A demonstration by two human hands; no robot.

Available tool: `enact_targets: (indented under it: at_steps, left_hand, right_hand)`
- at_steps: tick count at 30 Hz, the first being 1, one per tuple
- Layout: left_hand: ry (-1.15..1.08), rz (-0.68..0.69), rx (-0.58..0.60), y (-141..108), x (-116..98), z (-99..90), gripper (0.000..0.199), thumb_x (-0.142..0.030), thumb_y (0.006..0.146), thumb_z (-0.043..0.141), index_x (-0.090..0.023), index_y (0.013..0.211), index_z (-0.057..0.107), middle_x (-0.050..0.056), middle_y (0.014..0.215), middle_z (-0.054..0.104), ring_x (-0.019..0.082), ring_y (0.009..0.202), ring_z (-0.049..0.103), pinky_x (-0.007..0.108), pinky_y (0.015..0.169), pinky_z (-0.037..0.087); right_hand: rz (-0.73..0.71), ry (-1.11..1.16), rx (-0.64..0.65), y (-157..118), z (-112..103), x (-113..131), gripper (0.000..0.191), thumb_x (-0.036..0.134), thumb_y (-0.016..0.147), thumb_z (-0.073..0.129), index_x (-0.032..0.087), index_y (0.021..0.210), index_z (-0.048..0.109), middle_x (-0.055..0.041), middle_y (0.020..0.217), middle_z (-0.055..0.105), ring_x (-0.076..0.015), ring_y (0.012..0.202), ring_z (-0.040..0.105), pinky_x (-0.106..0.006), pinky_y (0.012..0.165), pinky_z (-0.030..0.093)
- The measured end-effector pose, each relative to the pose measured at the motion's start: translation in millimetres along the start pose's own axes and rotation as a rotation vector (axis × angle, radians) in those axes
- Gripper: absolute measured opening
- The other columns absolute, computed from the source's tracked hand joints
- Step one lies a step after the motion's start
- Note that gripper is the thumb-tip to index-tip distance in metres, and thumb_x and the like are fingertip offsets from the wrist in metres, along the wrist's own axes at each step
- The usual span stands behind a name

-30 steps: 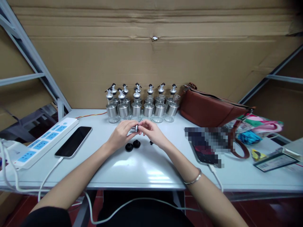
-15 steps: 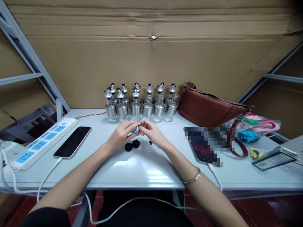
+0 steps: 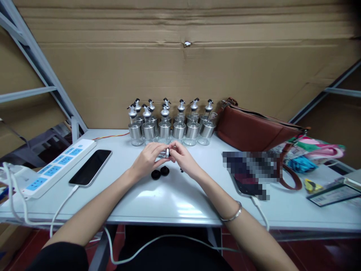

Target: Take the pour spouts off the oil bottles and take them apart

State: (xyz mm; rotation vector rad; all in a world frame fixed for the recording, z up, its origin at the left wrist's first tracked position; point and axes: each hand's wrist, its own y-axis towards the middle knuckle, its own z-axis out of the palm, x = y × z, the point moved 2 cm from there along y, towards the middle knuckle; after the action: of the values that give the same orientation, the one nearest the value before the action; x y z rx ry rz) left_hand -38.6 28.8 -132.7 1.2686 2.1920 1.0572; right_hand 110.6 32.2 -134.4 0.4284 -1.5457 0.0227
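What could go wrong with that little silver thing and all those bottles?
The small silver piece held between left hand and right hand might slip. Two black pieces lie close to the hands and could get bumped away. The glass bottles stand close together, so knocking one might topple others.

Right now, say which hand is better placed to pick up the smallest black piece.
Probably the right hand: the smallest black piece lies close beside it, the left hand farther off. Both seem to hold the silver part.
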Motion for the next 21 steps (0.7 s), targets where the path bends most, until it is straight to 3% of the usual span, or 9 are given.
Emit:
enact_targets:
  at_steps: [10, 21]
  left_hand:
    - [0.023, -0.035, 0.000, -3.1, 0.4, 3.4, 0.036, -0.029, 0.084, 0.060, -0.016, 0.115, 0.046, 0.009, 0.104, 0.064, 0.019, 0.094, 0.059, 0.034, 0.084, 0.044]
    - [0.025, -0.093, 0.002, -5.6, 4.2, 3.3, 0.035, -0.031, 0.084, 0.060, -0.016, 0.113, 0.047, 0.006, 0.097, 0.064, 0.018, 0.088, 0.059, 0.036, 0.088, 0.042]
  right_hand:
    - [0.019, -0.009, 0.015, -0.6, 0.0, 2.6, 0.017, 0.037, 0.075, 0.047, 0.020, 0.074, 0.043, 0.0087, 0.053, 0.040, -0.0080, 0.051, 0.035, -0.024, 0.052, 0.028]
    - [0.030, 0.055, 0.037, 0.5, -0.4, -0.2, 0.026, 0.041, 0.073, 0.059, 0.019, 0.078, 0.047, 0.0071, 0.054, 0.050, -0.0089, 0.052, 0.046, -0.026, 0.059, 0.038]
